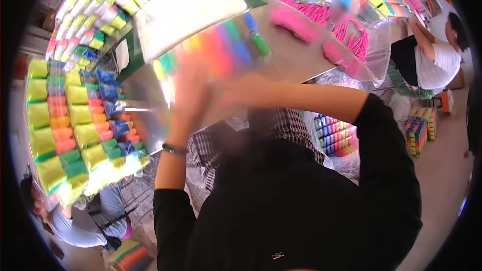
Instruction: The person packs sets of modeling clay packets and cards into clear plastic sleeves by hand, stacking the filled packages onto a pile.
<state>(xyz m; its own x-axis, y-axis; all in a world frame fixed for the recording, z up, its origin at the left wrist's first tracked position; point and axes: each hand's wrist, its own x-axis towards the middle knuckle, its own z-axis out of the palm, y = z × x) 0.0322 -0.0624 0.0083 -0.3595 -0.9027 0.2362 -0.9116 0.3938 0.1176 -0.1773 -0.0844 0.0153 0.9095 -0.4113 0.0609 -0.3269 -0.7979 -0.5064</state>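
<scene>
My left hand, with a dark band on its wrist, is smeared by motion at the near side of a row of coloured rolls. The row runs from green and yellow through orange and red to blue. My right hand, also blurred, is close beside the left one at the row's lower edge. Whether either hand grips a roll I cannot make out. A separate green roll and a blue roll lie just right of the row, on the worktable.
A clear plastic tub with pink strands stands right of the row. A white sheet-like surface lies beyond it. Stacked coloured packs fill the left side. Two other people work at right and lower left.
</scene>
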